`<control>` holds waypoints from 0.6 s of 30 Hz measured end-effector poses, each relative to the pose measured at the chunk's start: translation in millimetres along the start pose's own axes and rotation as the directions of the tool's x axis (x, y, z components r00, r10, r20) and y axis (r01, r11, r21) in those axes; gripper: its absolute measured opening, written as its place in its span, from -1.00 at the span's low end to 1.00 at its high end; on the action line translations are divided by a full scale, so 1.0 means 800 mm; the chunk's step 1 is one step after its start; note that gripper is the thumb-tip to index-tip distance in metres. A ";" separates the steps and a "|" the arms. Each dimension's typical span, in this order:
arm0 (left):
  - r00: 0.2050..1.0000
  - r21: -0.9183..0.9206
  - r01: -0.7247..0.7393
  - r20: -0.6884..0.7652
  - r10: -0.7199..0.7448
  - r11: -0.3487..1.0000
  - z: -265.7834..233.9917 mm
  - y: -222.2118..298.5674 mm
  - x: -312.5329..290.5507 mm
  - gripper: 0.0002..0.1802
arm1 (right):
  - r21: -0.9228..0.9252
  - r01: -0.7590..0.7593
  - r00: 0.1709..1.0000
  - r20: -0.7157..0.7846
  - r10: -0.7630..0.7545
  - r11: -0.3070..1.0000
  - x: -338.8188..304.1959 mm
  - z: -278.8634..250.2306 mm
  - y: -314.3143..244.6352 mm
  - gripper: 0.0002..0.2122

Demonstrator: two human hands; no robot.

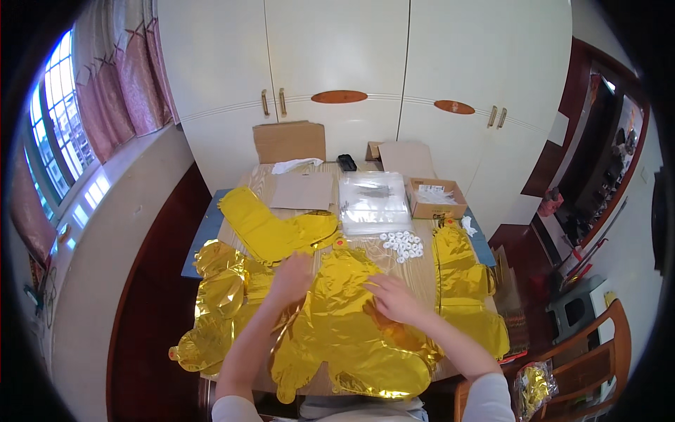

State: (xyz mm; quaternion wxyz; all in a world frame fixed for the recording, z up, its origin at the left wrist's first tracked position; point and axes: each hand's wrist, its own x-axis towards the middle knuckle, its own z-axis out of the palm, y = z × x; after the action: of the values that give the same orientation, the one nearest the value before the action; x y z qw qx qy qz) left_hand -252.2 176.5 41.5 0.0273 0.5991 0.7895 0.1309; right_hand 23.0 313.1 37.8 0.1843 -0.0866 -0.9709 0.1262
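One crinkled gold foil shape (339, 306) between left hand (292, 277) and right hand (394, 298), both by its upper sides, grips unclear.

Cannot make out the left hand's (292, 274) fingertips, nor tell whether pinching the middle foil (341, 309) or only touching it. Cannot see the patch of foil beneath the right hand (394, 301). Lose part of the left foil (221, 278) behind the left forearm (254, 337). Cut off: both sleeves (489, 397) at the lower edge, the cabinet (337, 42) at the upper. Too small to identify: the black object (346, 162) near the cabinet. Too crumpled to read: the packet's (534, 388) contents.
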 end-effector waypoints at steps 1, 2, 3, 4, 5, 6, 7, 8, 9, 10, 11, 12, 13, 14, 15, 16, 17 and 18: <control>0.984 0.022 -0.005 -0.177 0.009 1.000 0.013 -0.047 -0.003 -0.52 | 0.024 0.062 0.998 -0.009 -0.062 0.998 0.037 0.010 -0.012 -0.58; 0.936 0.044 -0.007 -0.351 0.022 0.999 0.031 -0.097 -0.004 -0.58 | 0.038 0.136 0.991 -0.007 -0.136 0.990 0.076 0.020 -0.025 -0.60; 0.934 -0.014 0.010 -0.358 -0.014 1.000 0.036 -0.124 0.000 -0.61 | 0.045 0.194 0.981 -0.003 -0.194 0.980 0.110 0.035 -0.032 -0.62; 0.930 -0.071 0.026 -0.365 -0.050 0.997 0.037 -0.144 0.002 -0.64 | -0.012 0.240 0.970 -0.034 -0.240 0.971 0.143 0.053 -0.035 -0.64; 0.926 -0.132 0.038 -0.368 -0.084 0.991 0.039 -0.154 0.006 -0.67 | -0.073 0.278 0.957 -0.061 -0.283 0.958 0.168 0.073 -0.033 -0.66; 0.942 -0.154 0.038 -0.324 -0.087 0.987 0.039 -0.151 0.008 -0.68 | -0.169 0.262 0.962 -0.036 -0.272 0.950 0.187 0.094 -0.021 -0.68; 0.955 -0.175 0.035 -0.283 -0.084 0.984 0.036 -0.142 0.011 -0.70 | -0.269 0.245 0.966 -0.013 -0.258 0.931 0.204 0.111 -0.005 -0.70; 0.967 -0.192 0.047 -0.239 -0.093 0.980 0.036 -0.139 0.007 -0.71 | -0.355 0.237 0.968 0.009 -0.250 0.904 0.219 0.124 0.002 -0.72; 0.948 -0.183 0.029 -0.307 -0.085 0.983 0.040 -0.145 0.000 -0.71 | -0.373 0.249 0.968 0.112 -0.223 0.894 0.233 0.129 0.001 -0.76; 0.926 -0.171 0.010 -0.371 -0.074 0.985 0.046 -0.150 -0.006 -0.71 | -0.390 0.262 0.959 0.211 -0.191 0.883 0.246 0.131 0.001 -0.80; 0.899 -0.157 -0.012 -0.433 -0.058 0.987 0.051 -0.156 -0.011 -0.71 | -0.407 0.274 0.940 0.306 -0.153 0.871 0.255 0.132 0.001 -0.81; 0.891 -0.151 0.006 -0.448 -0.074 0.989 0.056 -0.153 -0.014 -0.68 | -0.395 0.280 0.947 0.265 -0.183 0.875 0.256 0.136 0.007 -0.84; 0.893 -0.149 0.022 -0.441 -0.086 0.989 0.057 -0.155 -0.014 -0.67 | -0.384 0.285 0.952 0.223 -0.211 0.878 0.255 0.138 0.014 -0.86; 0.896 -0.147 0.037 -0.434 -0.098 0.988 0.056 -0.158 -0.014 -0.66 | -0.373 0.289 0.955 0.180 -0.237 0.882 0.257 0.141 0.018 -0.86; 0.899 -0.153 0.056 -0.423 -0.116 0.987 0.057 -0.155 -0.016 -0.65 | -0.274 0.193 0.979 0.114 -0.167 0.942 0.256 0.141 0.017 -0.87; 0.903 -0.152 0.067 -0.411 -0.125 0.986 0.057 -0.153 -0.018 -0.64 | -0.166 0.095 0.995 0.057 -0.086 0.982 0.257 0.140 0.017 -0.87; 0.907 -0.151 0.079 -0.400 -0.134 0.985 0.057 -0.152 -0.020 -0.63 | -0.051 -0.003 1.000 0.010 0.003 0.999 0.259 0.139 0.017 -0.88; 0.911 -0.143 0.085 -0.390 -0.135 0.986 0.054 -0.151 -0.018 -0.61 | 0.016 -0.036 0.999 0.002 0.036 0.999 0.262 0.138 0.021 -0.88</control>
State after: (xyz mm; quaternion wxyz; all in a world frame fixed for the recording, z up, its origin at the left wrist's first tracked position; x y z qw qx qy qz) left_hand -353.0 140.0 -31.0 -0.0897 0.5115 0.8015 0.2966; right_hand -209.3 350.5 4.0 0.1819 -0.1027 -0.9683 0.1373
